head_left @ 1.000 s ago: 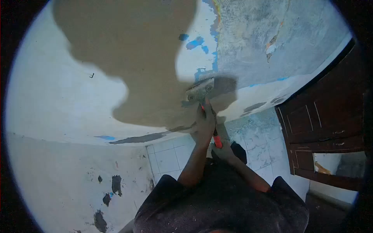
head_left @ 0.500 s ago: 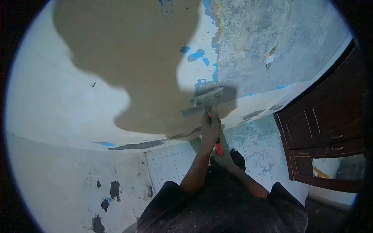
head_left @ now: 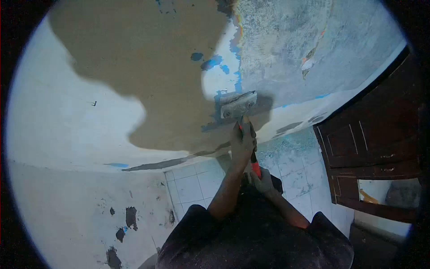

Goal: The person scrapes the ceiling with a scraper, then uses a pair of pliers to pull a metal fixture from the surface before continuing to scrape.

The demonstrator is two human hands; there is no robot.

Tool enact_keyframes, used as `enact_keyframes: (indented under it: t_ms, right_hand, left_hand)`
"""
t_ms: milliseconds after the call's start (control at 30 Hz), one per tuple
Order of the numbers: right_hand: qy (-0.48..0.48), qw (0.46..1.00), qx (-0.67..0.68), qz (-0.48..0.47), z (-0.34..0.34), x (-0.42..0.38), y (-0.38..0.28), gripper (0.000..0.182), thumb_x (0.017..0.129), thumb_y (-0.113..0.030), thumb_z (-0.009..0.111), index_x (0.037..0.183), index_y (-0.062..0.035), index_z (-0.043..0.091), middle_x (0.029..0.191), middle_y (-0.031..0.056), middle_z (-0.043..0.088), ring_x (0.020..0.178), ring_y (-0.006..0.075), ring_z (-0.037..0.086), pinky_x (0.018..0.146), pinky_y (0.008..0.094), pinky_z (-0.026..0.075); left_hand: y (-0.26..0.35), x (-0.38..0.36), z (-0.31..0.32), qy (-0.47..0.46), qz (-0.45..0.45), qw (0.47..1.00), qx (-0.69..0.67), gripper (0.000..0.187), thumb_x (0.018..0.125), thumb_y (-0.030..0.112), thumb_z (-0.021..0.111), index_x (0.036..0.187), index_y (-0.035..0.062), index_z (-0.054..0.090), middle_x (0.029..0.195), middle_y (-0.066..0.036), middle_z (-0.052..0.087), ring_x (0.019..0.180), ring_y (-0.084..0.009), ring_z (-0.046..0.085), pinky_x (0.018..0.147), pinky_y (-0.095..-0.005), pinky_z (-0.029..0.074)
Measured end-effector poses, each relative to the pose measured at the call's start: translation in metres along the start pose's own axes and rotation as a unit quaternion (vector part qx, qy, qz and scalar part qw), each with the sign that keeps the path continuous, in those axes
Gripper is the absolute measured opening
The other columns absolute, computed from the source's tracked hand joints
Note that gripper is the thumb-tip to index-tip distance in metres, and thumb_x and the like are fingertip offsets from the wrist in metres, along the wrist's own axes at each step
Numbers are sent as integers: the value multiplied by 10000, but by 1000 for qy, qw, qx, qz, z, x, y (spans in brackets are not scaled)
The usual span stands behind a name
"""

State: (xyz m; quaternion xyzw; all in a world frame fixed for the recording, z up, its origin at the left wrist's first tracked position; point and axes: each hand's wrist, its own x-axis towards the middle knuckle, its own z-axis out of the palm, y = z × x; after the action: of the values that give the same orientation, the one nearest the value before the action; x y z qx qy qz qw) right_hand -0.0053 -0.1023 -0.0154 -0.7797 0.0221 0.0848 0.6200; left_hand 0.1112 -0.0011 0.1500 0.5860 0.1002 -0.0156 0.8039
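A wide, flat wall scraper [head_left: 234, 107] with a red-and-black handle is against or close over the wall, at the corner of the stripped patch. My left hand [head_left: 242, 138] wraps the upper handle just below the metal head. Lower down, my right hand [head_left: 265, 183] grips the red end of the handle, close to my body. Grey dust coats the scraper head and my fingers. Around the blade, white paint [head_left: 213, 84] gives way to ragged blue flakes [head_left: 211, 62] and a rough grey bared surface [head_left: 282, 58].
A dark brown wooden cabinet [head_left: 371, 139] stands at the right. Pale floor tiles [head_left: 188, 188] lie below, dusted with debris on the right. The left wall [head_left: 67, 201] has several dark chipped spots. A small hook [head_left: 94, 103] sticks out of the painted wall. My shadow covers much of it.
The scraper head has shifted slightly right along the wall and its blade angle has changed. My right hand has moved a little right with the handle end. The view has turned slightly.
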Motion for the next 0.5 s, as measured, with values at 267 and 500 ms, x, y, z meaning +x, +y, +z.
enact_keyframes:
  t_ms: [267, 500]
  right_hand:
    - [-9, 998, 43, -41, -7, -3, -21, 246, 923, -198, 557, 739, -37, 525, 547, -14, 500, 498, 71, 467, 460, 257, 364]
    - [-17, 995, -15, -98, 26, 11, 33, 169, 929, -234, 569, 890, -70, 562, 596, -27, 495, 500, 72, 477, 445, 253, 368]
  left_hand:
    - [5, -1, 7, 16, -28, 999, -1, 472, 943, 534, 439, 740, 109, 452, 518, 38, 365, 404, -62, 335, 365, -243, 263]
    - [6, 2, -6, 17, 11, 998, 61, 424, 967, 459, 436, 741, 101, 430, 529, 26, 399, 424, -67, 390, 382, -241, 320]
